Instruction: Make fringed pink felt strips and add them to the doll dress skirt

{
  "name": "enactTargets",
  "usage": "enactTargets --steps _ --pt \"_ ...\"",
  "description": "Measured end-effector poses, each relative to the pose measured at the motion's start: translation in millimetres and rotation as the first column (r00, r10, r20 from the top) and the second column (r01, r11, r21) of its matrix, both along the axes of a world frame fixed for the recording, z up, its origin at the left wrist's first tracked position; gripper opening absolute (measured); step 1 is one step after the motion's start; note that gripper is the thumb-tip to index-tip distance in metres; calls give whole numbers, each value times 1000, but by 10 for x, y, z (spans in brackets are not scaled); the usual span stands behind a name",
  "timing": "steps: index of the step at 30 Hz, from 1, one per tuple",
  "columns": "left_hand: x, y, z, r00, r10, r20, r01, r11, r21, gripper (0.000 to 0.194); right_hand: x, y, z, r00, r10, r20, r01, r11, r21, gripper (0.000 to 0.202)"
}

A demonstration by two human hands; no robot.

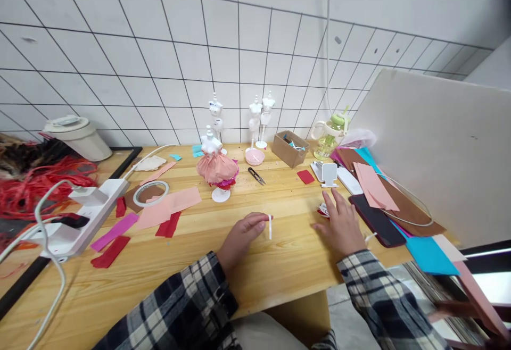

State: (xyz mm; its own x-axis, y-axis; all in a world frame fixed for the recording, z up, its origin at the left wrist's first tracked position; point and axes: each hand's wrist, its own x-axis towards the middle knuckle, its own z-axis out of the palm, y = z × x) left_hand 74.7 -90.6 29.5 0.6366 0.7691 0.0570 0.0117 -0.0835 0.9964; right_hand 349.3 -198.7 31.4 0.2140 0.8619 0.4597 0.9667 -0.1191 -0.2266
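My left hand (245, 235) is above the middle of the wooden table, its fingertips closed on the top end of a short white strip (270, 227) that hangs down. To the right, my right hand (341, 225) rests palm down with its fingers spread, beside a small red and white item (323, 210) that it partly covers. A small white mannequin (210, 142) wears a gathered pink paper skirt (217, 167) with magenta and red layers below. Black snips (256, 175) lie behind my hands.
Pink sheets (171, 206), red pieces and a tape roll (151, 194) lie left, near a power strip (90, 217). Bare mannequins, a cardboard box (290, 149) and a bottle (332, 134) stand at the back. A phone (376, 221) and coloured sheets lie right.
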Motion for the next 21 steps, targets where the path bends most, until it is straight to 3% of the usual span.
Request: enactTargets --steps 2,4,6,10,15,21 --pt "-184 63 1 992 15 124 15 970 -242 34 -237 50 181 990 131 -58 -132 991 -6 77" --pt "-369 141 2 959 52 277 72 905 -420 37 -555 140 310 956 272 -105 -273 962 14 68" --pt "-548 238 7 906 102 411 140 843 -519 39 -888 294 370 912 399 -98 -395 917 61 57" --pt "-859 422 18 832 154 532 244 761 -602 50 -1408 732 306 793 591 148 -605 792 79 39" --pt "-1046 503 -34 813 170 557 247 765 -594 52 -1715 1091 110 830 543 130 -558 813 165 25" --pt "-1000 512 -74 819 153 552 262 758 -598 50 -1715 1078 22 877 473 84 -479 848 226 15"
